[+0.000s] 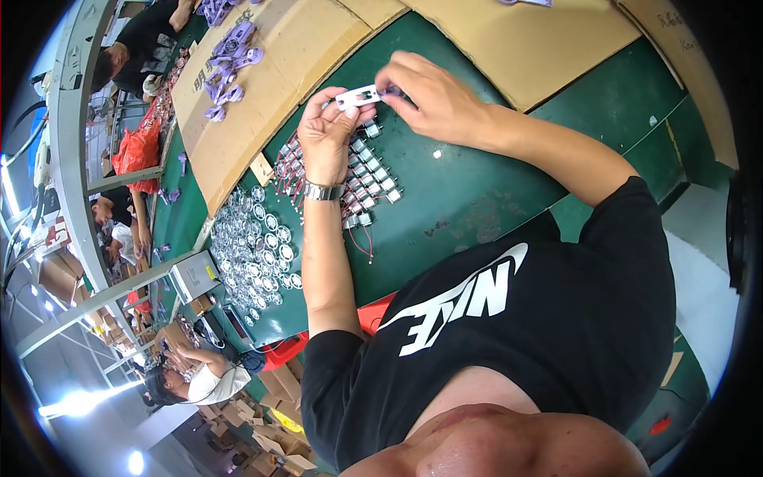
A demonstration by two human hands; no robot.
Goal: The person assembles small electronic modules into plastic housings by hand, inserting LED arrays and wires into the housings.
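L hand (326, 131) grip pinches wht housing (358, 98) on far side of motors (372, 165); R hand (433, 99) grip at housing's end, hold unconfirmed. Caution: uneven finger pressure may tip housing onto motors.

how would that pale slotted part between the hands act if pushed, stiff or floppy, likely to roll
The pale slotted part is probably stiff: its long edges look straight in the left hand. It may be light, since a fingertip grip seems enough. Its elongated, flat-looking shape suggests sliding rather than rolling.
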